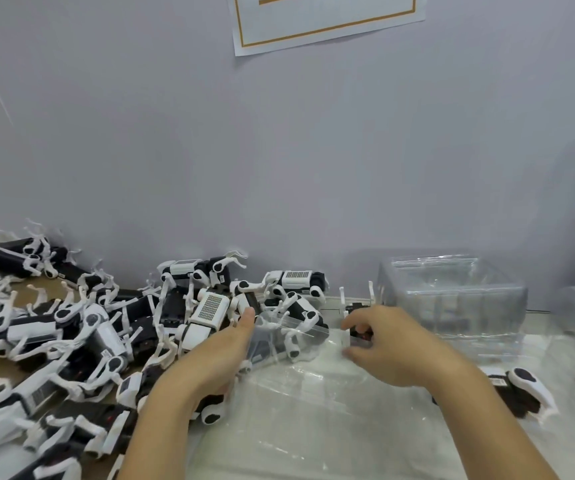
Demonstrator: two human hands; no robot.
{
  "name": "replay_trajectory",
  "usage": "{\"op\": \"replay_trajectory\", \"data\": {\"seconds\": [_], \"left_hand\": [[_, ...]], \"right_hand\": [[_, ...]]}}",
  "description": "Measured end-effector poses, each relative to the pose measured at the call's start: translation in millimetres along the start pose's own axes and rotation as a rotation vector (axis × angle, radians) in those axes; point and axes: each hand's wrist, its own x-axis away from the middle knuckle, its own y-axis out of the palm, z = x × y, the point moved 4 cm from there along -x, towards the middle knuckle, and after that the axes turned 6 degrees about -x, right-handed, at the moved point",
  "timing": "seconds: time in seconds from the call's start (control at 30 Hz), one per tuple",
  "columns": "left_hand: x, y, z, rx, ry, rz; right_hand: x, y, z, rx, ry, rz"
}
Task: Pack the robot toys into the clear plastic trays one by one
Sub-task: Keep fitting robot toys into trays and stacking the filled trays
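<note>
In the head view, the left hand lies with straight, released fingers against a clear plastic tray that already covers a robot toy, its long axis running left to right. The right hand pinches the tray's right end with curled fingers. The heap of robot toys lies left, nearer the left hand; stacked trays stand right on the tabletop.

1. Robot toys: glossy white and black hard plastic
2. Trays: clear, shiny thin plastic
3. Wall sheet: matt paper
4. Tabletop: brown, wood-like
</note>
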Motion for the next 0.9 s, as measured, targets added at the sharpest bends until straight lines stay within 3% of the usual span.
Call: {"op": "replay_trajectory", "data": {"seconds": [0.17,0.47,0.9], "left_hand": [[-13,0,-9,-0.252,0.008,0.099],[-18,-1,-11,-0.292,-0.001,0.246],[-15,-13,-20,-0.364,0.06,0.238]], "right_hand": [[0,7,5,0.03,0.067,0.003],[4,4,1,0.071,0.073,-0.012],[3,-23,18,-0.36,-0.003,0.076]]}}
